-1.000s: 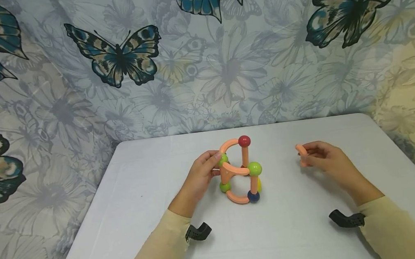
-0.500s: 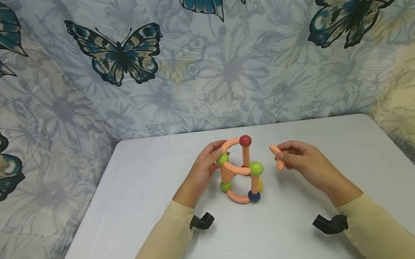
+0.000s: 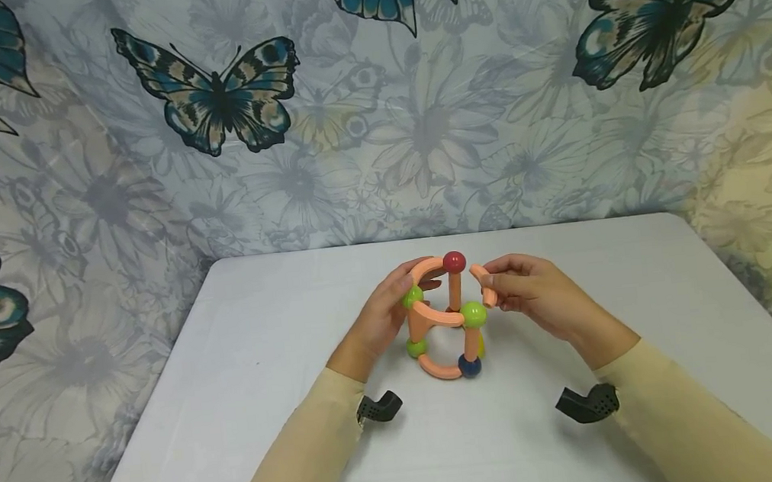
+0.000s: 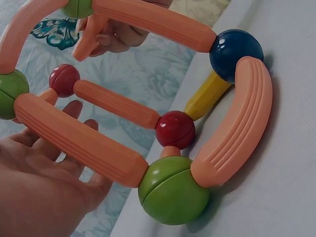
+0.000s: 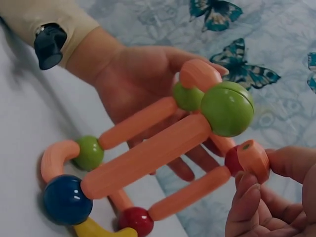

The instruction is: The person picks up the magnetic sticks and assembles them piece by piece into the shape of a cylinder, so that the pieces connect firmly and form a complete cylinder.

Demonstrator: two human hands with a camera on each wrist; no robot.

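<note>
A toy frame of orange sticks point(image 3: 455, 292) joined by coloured balls stands upright on the white table point(image 3: 284, 334). It has green balls point(image 4: 174, 190), red balls point(image 4: 175, 130), a blue ball point(image 5: 68, 199) and a yellow curved stick point(image 4: 207, 96) low down. My left hand point(image 3: 382, 318) is at the frame's left side, its fingers rather straight and reaching behind the upright stick. Between thumb and fingers, my right hand point(image 3: 535, 289) pinches a short curved orange stick point(image 5: 254, 160). That stick is close to the upper red ball point(image 3: 454, 262); whether they touch I cannot tell.
Behind the table's far edge hangs a floral cloth point(image 3: 418, 131) with large butterflies point(image 3: 218, 95). Each wrist wears a black camera mount, the left one point(image 3: 380, 408) and the right one point(image 3: 588, 405) just above the tabletop.
My right hand has moved left with the curved orange stick, up to the frame. The left hand's fingers have slid farther behind the frame, which stays in about the same place.
</note>
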